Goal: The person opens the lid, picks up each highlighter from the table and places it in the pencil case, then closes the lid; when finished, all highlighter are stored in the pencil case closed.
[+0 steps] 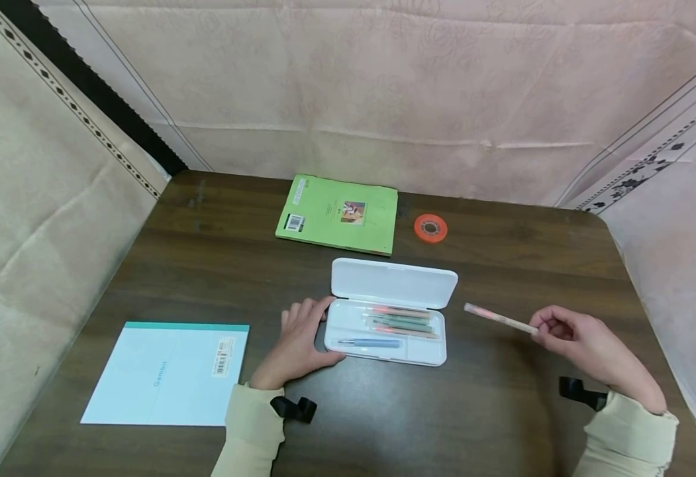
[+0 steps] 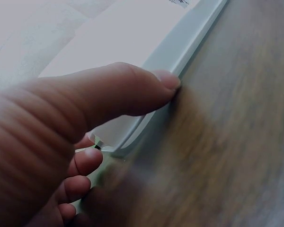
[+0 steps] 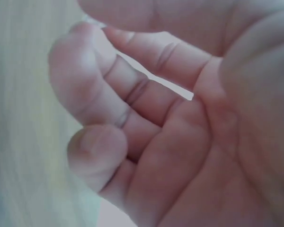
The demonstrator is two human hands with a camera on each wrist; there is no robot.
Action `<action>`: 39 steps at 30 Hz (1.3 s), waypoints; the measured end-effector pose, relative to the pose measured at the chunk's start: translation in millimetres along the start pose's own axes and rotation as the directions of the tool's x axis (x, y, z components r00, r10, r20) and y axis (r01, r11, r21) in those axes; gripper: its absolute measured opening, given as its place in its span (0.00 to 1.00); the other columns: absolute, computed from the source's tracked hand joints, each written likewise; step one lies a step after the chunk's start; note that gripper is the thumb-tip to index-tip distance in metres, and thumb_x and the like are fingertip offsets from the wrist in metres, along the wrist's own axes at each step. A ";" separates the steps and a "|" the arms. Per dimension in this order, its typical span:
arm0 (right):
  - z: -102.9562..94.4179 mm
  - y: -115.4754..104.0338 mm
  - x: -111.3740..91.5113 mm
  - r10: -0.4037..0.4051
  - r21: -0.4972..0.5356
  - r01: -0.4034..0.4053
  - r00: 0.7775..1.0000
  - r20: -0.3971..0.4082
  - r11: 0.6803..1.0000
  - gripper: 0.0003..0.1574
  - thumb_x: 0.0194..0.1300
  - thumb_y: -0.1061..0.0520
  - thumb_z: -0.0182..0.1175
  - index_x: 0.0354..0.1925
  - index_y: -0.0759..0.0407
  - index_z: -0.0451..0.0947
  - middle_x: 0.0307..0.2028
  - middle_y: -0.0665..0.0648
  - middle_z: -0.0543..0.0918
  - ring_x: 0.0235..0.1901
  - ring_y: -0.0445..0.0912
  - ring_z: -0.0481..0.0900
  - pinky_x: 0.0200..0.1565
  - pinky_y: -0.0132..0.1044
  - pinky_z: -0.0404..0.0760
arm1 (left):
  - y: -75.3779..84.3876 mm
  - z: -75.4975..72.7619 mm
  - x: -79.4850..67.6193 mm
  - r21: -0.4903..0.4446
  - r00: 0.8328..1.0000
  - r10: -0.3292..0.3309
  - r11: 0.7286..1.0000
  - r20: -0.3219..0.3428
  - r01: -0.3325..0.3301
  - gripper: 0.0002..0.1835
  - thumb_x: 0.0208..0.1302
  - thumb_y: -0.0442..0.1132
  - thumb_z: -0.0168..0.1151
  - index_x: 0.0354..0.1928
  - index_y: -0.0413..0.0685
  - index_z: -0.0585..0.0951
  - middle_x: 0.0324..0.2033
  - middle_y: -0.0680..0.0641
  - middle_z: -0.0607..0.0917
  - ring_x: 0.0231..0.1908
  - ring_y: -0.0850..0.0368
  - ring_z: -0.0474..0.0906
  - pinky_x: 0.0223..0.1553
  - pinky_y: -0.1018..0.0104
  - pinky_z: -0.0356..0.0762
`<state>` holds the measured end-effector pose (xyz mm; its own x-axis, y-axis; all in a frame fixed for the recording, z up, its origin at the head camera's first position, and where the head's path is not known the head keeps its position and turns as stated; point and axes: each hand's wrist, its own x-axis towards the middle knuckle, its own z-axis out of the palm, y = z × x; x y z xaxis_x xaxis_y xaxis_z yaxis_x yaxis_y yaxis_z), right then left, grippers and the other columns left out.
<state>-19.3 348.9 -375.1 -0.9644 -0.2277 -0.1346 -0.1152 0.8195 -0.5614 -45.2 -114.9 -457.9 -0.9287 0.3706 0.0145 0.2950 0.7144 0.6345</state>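
A white pencil case (image 1: 385,358) lies on the table with its lid raised at the back. Inside are several pens and a blue pen (image 1: 369,343) nearest the front. My left hand (image 1: 300,341) grips the left end of the case, thumb on the front edge and fingers at the rear corner. In the left wrist view, the thumb (image 2: 128,90) presses along the rim. Right of the case, my right hand (image 1: 592,348) pinches a slim pen (image 1: 499,318) by one end, its pinkish tip pointing left. The right wrist view mostly shows curled fingers (image 3: 85,71); the pen is nearly hidden there.
A pale blue notebook (image 1: 169,377) lies at the left, close to my left forearm. Behind the case are a green book (image 1: 336,218) and an orange-red tape roll (image 1: 430,228). Pale cloth (image 1: 348,86) hangs around the dark wooden table (image 1: 419,424).
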 end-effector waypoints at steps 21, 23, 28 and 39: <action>37.0 -69.2 34.3 -0.149 0.035 0.149 0.989 -0.028 0.988 0.10 0.62 0.62 0.66 0.38 0.48 0.77 0.29 0.46 0.78 0.29 0.39 0.73 0.29 0.30 0.74 | -1.0 0.6 0.5 -0.003 1.000 0.011 1.000 -0.010 -0.011 0.51 0.44 0.55 0.78 0.70 0.50 0.66 0.48 0.47 0.73 0.46 0.51 0.60 0.46 0.57 0.50; 43.8 -75.1 38.7 -0.158 0.045 0.158 0.987 -0.013 0.986 0.11 0.61 0.62 0.66 0.37 0.47 0.77 0.29 0.46 0.77 0.29 0.39 0.74 0.30 0.31 0.75 | -1.0 0.7 0.4 -0.004 1.000 0.012 1.000 -0.011 -0.012 0.51 0.44 0.55 0.78 0.70 0.50 0.66 0.48 0.47 0.73 0.46 0.51 0.60 0.46 0.57 0.50; 64.8 -89.8 51.0 -0.196 0.068 0.193 0.979 0.045 0.979 0.11 0.60 0.63 0.66 0.38 0.48 0.78 0.29 0.45 0.77 0.29 0.39 0.74 0.31 0.31 0.76 | -1.3 1.0 0.1 0.000 1.000 0.008 1.000 -0.012 -0.008 0.51 0.44 0.55 0.78 0.70 0.50 0.65 0.48 0.48 0.73 0.46 0.52 0.60 0.46 0.57 0.51; 103.0 -115.8 64.0 -0.213 0.051 0.209 0.969 0.122 0.977 0.08 0.61 0.61 0.64 0.34 0.48 0.78 0.25 0.43 0.74 0.26 0.39 0.71 0.29 0.30 0.73 | 0.4 -0.1 0.2 -0.007 1.000 -0.006 1.000 0.003 0.006 0.51 0.44 0.55 0.78 0.71 0.50 0.65 0.49 0.48 0.73 0.47 0.52 0.60 0.46 0.57 0.50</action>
<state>-43.2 185.3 -402.8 -0.8812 -0.4597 -0.1104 -0.3015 0.7262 -0.6178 -45.3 -114.6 -457.6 -0.9298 0.3679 0.0083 0.2875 0.7123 0.6403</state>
